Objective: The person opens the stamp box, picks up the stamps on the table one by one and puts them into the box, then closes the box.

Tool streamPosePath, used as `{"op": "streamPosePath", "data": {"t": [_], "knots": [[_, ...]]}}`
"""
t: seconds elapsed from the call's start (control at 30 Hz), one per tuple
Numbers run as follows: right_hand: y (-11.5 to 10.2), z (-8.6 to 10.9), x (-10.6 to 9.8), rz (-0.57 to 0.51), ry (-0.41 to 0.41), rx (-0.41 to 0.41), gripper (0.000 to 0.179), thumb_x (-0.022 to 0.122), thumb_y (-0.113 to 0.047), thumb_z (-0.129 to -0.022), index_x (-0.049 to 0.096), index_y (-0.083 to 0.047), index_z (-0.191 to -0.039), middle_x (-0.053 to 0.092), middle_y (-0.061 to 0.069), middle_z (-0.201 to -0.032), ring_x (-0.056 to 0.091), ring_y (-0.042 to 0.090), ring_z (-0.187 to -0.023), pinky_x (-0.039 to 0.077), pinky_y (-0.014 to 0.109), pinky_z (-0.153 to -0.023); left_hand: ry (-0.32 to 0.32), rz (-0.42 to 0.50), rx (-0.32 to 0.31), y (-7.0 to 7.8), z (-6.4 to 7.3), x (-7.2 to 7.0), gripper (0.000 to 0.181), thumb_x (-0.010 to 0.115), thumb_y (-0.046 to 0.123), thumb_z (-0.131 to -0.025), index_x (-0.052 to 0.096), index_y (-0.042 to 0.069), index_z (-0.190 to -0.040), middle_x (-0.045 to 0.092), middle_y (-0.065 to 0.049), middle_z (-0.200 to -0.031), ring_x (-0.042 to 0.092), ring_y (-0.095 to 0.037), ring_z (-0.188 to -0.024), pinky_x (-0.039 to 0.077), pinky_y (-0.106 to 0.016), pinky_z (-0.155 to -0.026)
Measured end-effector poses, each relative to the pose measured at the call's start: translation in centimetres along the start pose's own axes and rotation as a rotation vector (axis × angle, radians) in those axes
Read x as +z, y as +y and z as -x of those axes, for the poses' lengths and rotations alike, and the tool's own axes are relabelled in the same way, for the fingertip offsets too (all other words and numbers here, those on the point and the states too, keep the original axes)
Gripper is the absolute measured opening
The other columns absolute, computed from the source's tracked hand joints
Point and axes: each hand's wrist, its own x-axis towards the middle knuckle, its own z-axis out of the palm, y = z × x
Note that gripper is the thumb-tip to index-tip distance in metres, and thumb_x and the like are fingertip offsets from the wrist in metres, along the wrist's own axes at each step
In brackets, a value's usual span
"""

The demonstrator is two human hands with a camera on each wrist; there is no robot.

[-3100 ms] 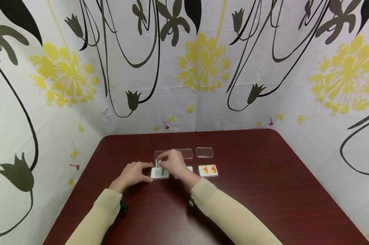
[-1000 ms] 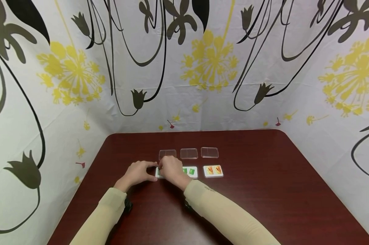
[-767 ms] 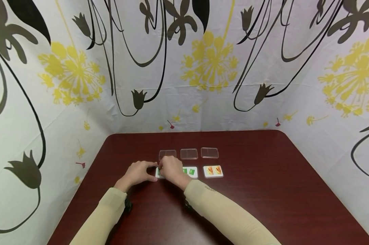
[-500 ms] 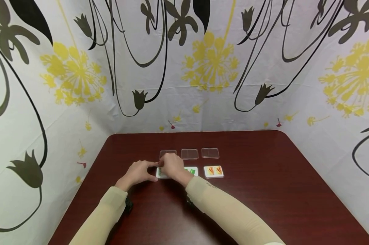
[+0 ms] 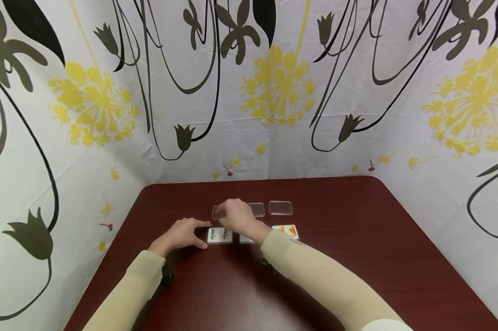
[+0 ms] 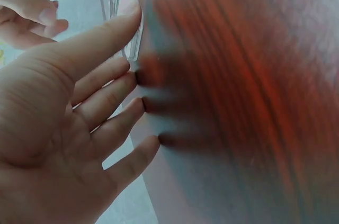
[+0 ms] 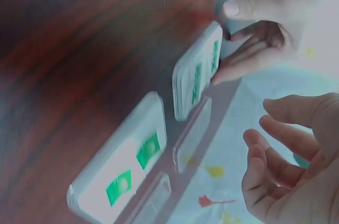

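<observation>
Three shallow cases stand in a row on the table. The left case (image 5: 220,235) holds two small pieces with green printing, lying side by side. My left hand (image 5: 183,235) rests at its left edge, thumb and index finger spread, gripping nothing. Above and behind that case is my right hand (image 5: 236,216), its fingers loosely bent; nothing shows between them in the right wrist view. The middle case (image 7: 119,160) has two green pictures and is partly covered by the right forearm in the head view. Orange pictures fill the right case (image 5: 291,231), partly hidden by the sleeve.
Behind the cases lies a row of clear lids: a right lid (image 5: 280,208), a middle lid (image 5: 257,209) and a left lid (image 5: 216,213) partly behind the right hand. Patterned cloth (image 5: 265,156) hangs beyond the edge of the dark red table (image 5: 356,266).
Earlier my right hand pinched a small green-and-white piece over the left case, then worked low there. Now it has lifted off and back, leaving both pieces flat. The left hand stays nearly in place.
</observation>
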Motion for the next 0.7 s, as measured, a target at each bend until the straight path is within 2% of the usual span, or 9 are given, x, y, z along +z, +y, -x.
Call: {"op": "streamPosePath", "data": {"t": [0.1, 0.27, 0.33, 0.47, 0.5, 0.6, 0.7], "knots": [[0.1, 0.1, -0.9, 0.01, -0.012, -0.024, 0.024, 0.07, -0.013, -0.088, 0.08, -0.015, -0.109, 0.074, -0.005, -0.103, 0.061, 0.008, -0.072, 0.049, 0.026, -0.06, -0.013, 0.047, 0.015, -0.2, -0.1, -0.3, 0.063, 0.088, 0.036, -0.079, 0.066, 0.02, -0.136, 0.063, -0.002, -0.136, 0.056, -0.025, -0.127, 0.049, -0.048, -0.097], [1.0, 0.4, -1.9, 0.059, -0.031, -0.048, 0.02, 0.071, -0.016, -0.09, 0.079, -0.014, -0.109, 0.074, -0.003, -0.101, 0.062, 0.009, -0.071, 0.05, 0.029, -0.063, 0.001, 0.134, 0.066, -0.2, -0.2, -0.7, 0.052, 0.081, 0.03, -0.088, 0.066, 0.014, -0.136, 0.064, -0.002, -0.134, 0.059, -0.022, -0.122, 0.049, -0.046, -0.096], [1.4, 0.6, -1.8, 0.083, -0.054, -0.062, 0.019, 0.073, -0.018, -0.091, 0.079, -0.013, -0.108, 0.074, -0.003, -0.101, 0.065, 0.01, -0.075, 0.053, 0.03, -0.066, 0.013, 0.128, 0.075, -0.2, -0.3, -0.8, 0.051, 0.08, 0.029, -0.088, 0.067, 0.013, -0.134, 0.065, -0.003, -0.133, 0.06, -0.023, -0.12, 0.05, -0.046, -0.095], [2.2, 1.1, -0.7, 0.192, -0.106, -0.111, 0.02, 0.076, -0.026, -0.089, 0.08, -0.015, -0.106, 0.074, -0.003, -0.099, 0.066, 0.017, -0.089, 0.056, 0.037, -0.077, 0.021, 0.055, 0.05, -0.2, -0.3, -0.6, 0.055, 0.085, 0.035, -0.083, 0.069, 0.016, -0.131, 0.066, -0.003, -0.129, 0.061, -0.022, -0.116, 0.05, -0.043, -0.092], [2.4, 1.2, -0.3, 0.214, -0.115, -0.117, 0.02, 0.077, -0.029, -0.088, 0.08, -0.015, -0.102, 0.073, -0.004, -0.096, 0.065, 0.019, -0.09, 0.056, 0.039, -0.077, 0.021, 0.038, 0.05, -0.2, -0.3, -0.5, 0.056, 0.086, 0.036, -0.081, 0.069, 0.016, -0.131, 0.066, -0.003, -0.129, 0.061, -0.023, -0.115, 0.051, -0.044, -0.091], [2.9, 1.5, 0.6, 0.279, -0.111, -0.127, 0.018, 0.08, -0.036, -0.084, 0.078, -0.018, -0.081, 0.068, -0.008, -0.079, 0.062, 0.017, -0.084, 0.051, 0.043, -0.095, 0.031, 0.006, 0.046, 0.0, -0.3, -0.2, 0.061, 0.088, 0.039, -0.078, 0.069, 0.016, -0.131, 0.067, -0.003, -0.128, 0.061, -0.024, -0.117, 0.05, -0.045, -0.092], [3.2, 1.7, 1.1, 0.308, -0.094, -0.111, 0.031, 0.083, -0.042, -0.079, 0.066, -0.023, -0.061, 0.057, -0.012, -0.067, 0.06, 0.013, -0.077, 0.046, 0.042, -0.102, 0.048, -0.027, 0.047, 0.1, -0.4, 0.2, 0.063, 0.089, 0.041, -0.076, 0.069, 0.015, -0.13, 0.067, -0.001, -0.127, 0.061, -0.024, -0.118, 0.05, -0.045, -0.094]]}}
